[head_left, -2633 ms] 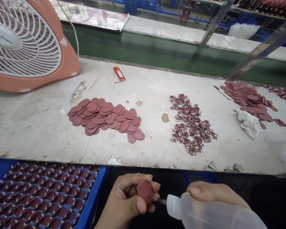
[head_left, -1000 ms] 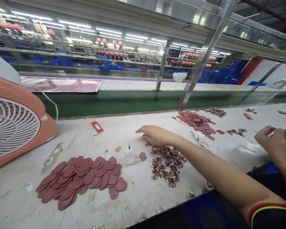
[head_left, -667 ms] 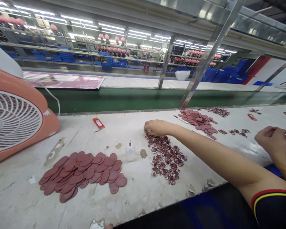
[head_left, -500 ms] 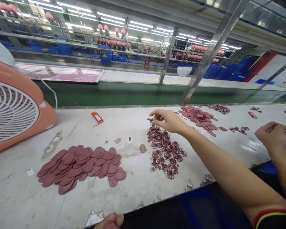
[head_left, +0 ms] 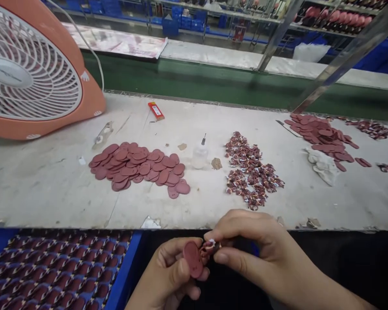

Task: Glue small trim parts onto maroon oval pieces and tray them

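Observation:
My left hand (head_left: 168, 272) pinches a flat maroon oval disc (head_left: 193, 259) with small holes, below the table's front edge. My right hand (head_left: 257, 245) grips a small maroon, white and orange piece (head_left: 210, 246) between thumb and fingers, right at the disc's edge. Whether the two parts touch I cannot tell. On the table beyond lie a heap of similar discs (head_left: 139, 165) and, further right, a pile of the small pieces (head_left: 252, 170). Between these heaps stands a clear squeeze bottle (head_left: 200, 156) with a thin dark needle tip.
A blue crate (head_left: 124, 271) holding rows of assembled discs sits lower left. An orange fan (head_left: 93, 101) stands at the table's left. A red packet (head_left: 156, 111) lies toward the back. At right are another disc heap (head_left: 323, 135), a crumpled white cloth (head_left: 321, 165) and a slanted metal post (head_left: 333, 71).
My right hand has come back from the small-piece pile to my left hand, with one piece in it. My left hand has risen into view with the disc. The view has tilted down.

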The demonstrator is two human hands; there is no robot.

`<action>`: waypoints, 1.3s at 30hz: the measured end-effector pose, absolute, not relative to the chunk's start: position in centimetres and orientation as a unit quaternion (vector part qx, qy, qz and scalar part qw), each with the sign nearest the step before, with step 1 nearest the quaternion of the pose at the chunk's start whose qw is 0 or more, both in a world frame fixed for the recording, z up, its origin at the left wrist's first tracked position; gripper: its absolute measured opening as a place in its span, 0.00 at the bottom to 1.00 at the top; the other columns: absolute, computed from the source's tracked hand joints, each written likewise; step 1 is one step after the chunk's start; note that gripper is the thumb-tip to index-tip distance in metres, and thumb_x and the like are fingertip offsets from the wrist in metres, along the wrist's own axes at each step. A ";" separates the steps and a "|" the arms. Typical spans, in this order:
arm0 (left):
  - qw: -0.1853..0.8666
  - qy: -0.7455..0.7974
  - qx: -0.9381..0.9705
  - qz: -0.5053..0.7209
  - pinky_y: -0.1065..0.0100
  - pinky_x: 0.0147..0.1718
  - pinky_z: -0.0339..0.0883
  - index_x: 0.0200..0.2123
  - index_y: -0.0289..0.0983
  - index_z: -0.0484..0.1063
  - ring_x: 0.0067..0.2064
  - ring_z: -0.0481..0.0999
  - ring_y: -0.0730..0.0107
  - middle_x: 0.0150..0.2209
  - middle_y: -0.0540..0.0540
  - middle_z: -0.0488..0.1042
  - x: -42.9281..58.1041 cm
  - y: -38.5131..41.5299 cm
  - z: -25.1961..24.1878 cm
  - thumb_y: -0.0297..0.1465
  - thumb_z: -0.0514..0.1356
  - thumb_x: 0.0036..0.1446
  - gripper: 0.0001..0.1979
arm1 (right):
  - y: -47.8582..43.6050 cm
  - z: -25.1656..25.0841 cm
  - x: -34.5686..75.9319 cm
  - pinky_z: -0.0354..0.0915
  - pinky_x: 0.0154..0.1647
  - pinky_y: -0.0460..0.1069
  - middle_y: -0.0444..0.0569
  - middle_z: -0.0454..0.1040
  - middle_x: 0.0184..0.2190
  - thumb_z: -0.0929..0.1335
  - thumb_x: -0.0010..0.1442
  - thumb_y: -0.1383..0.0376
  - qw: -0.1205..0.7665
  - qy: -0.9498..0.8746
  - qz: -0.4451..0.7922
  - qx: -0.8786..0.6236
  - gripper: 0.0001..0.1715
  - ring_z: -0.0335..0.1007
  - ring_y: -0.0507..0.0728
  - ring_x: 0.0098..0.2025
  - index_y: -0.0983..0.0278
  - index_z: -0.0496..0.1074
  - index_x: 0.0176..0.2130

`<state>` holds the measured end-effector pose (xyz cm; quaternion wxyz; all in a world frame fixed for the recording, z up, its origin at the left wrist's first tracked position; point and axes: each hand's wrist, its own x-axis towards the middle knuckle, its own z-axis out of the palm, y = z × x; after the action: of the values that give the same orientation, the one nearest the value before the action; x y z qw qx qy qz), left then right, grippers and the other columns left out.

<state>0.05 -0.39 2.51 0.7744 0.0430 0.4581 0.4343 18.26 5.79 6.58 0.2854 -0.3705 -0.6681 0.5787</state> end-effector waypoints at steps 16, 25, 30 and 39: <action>0.783 0.437 0.025 0.442 0.80 0.18 0.67 0.24 0.35 0.81 0.23 0.73 0.77 0.20 0.50 0.76 0.6 -0.6 2.6 0.39 0.76 0.30 0.17 | 6.0 7.4 17.8 0.64 0.34 0.39 0.37 0.77 0.31 0.72 0.60 0.72 0.212 -0.747 0.526 -0.348 0.14 0.72 0.47 0.31 0.55 0.77 0.43; 0.789 0.434 0.013 0.436 0.80 0.18 0.67 0.22 0.34 0.80 0.23 0.72 0.78 0.19 0.51 0.74 0.4 -0.3 2.7 0.38 0.76 0.29 0.17 | 5.9 7.2 17.7 0.64 0.37 0.40 0.37 0.77 0.33 0.70 0.61 0.73 0.196 -0.764 0.517 -0.333 0.14 0.73 0.47 0.34 0.56 0.76 0.43; 0.790 0.430 0.014 0.437 0.81 0.18 0.66 0.23 0.33 0.80 0.23 0.72 0.78 0.19 0.51 0.74 0.3 -0.4 2.6 0.38 0.76 0.30 0.17 | 6.1 7.2 17.5 0.64 0.37 0.40 0.38 0.77 0.33 0.70 0.61 0.74 0.196 -0.776 0.508 -0.318 0.11 0.73 0.47 0.34 0.58 0.75 0.42; 0.784 0.420 0.012 0.457 0.82 0.17 0.65 0.24 0.34 0.81 0.22 0.72 0.79 0.19 0.51 0.75 0.5 -0.6 2.2 0.38 0.76 0.30 0.17 | 6.2 6.9 17.6 0.63 0.38 0.42 0.39 0.76 0.34 0.69 0.63 0.73 0.181 -0.818 0.463 -0.291 0.09 0.72 0.49 0.35 0.60 0.72 0.42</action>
<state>0.46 -0.63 2.17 0.7840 0.0116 0.4200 0.4570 17.64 6.25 6.94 0.1810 -0.2910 -0.8177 0.4626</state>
